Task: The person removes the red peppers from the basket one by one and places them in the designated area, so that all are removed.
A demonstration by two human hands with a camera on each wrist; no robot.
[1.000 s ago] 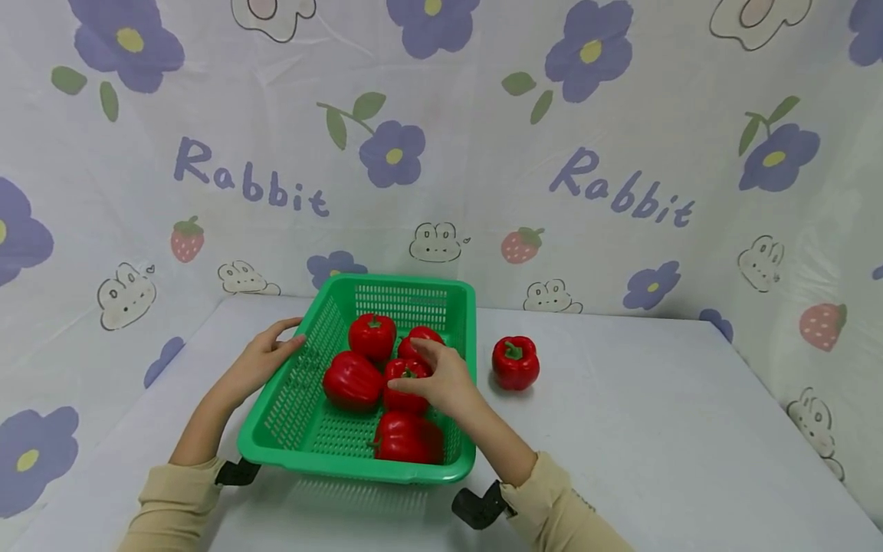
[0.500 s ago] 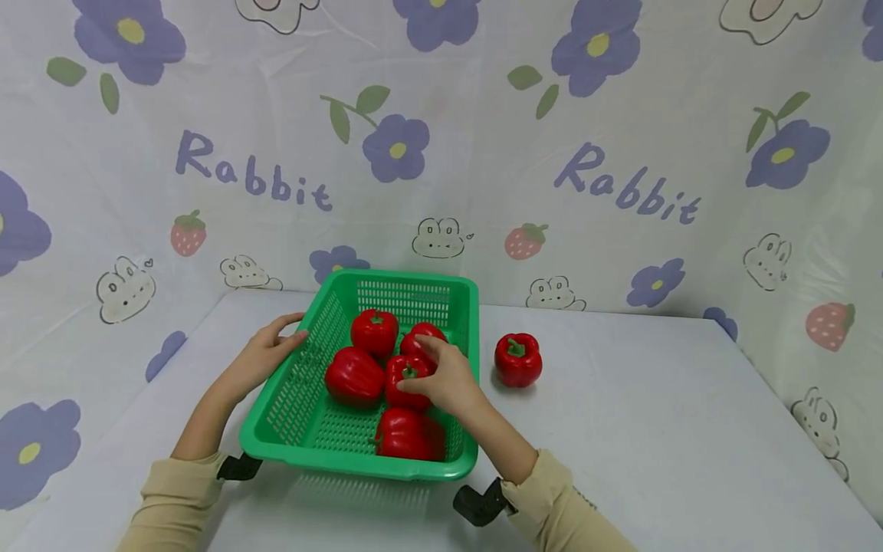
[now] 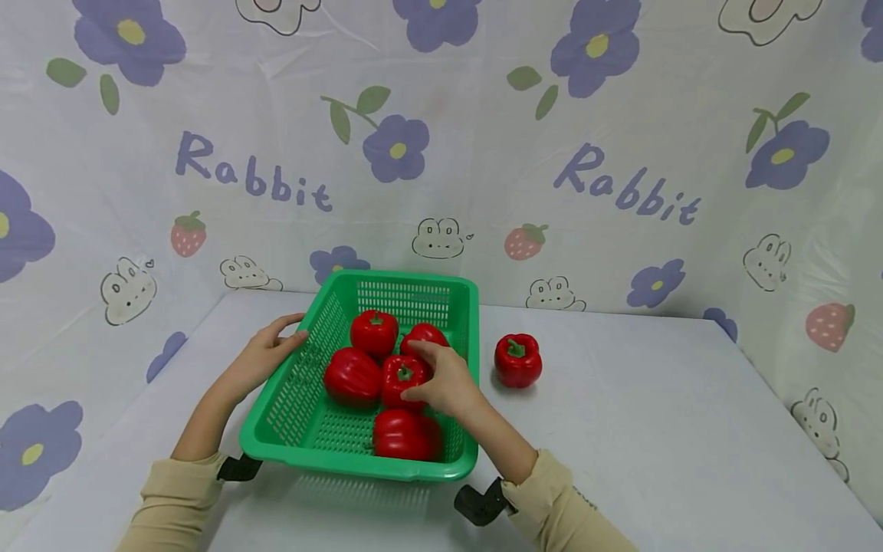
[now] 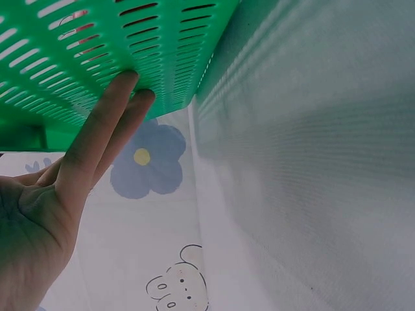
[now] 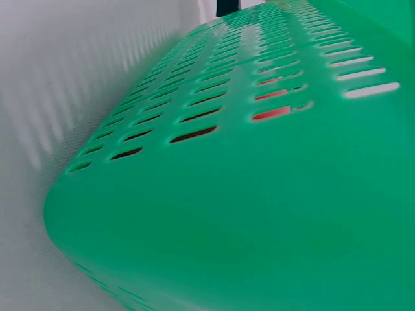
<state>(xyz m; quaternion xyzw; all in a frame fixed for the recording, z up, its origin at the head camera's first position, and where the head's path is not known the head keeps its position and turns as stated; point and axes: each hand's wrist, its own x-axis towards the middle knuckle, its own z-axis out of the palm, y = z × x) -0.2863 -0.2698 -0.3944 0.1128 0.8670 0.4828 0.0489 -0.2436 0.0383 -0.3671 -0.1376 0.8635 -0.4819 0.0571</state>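
A green slotted basket holds several red bell peppers. My right hand reaches over its right side, thumb and fingers spread around the near right part of an upright bell pepper. Whether the fingertips touch it is hard to tell. Around it lie a back-left pepper, a left pepper, a partly hidden back-right pepper and a front pepper on its side. My left hand rests against the basket's left side; the left wrist view shows straight fingers on its outer wall.
One more red bell pepper stands on the white table, right of the basket. A patterned cloth hangs behind. In the right wrist view the basket wall fills most of the picture.
The right hand's thumb has drawn back to the right across the upright pepper, and the hand has loosened. That pepper has shifted slightly left. The left hand stays at the basket.
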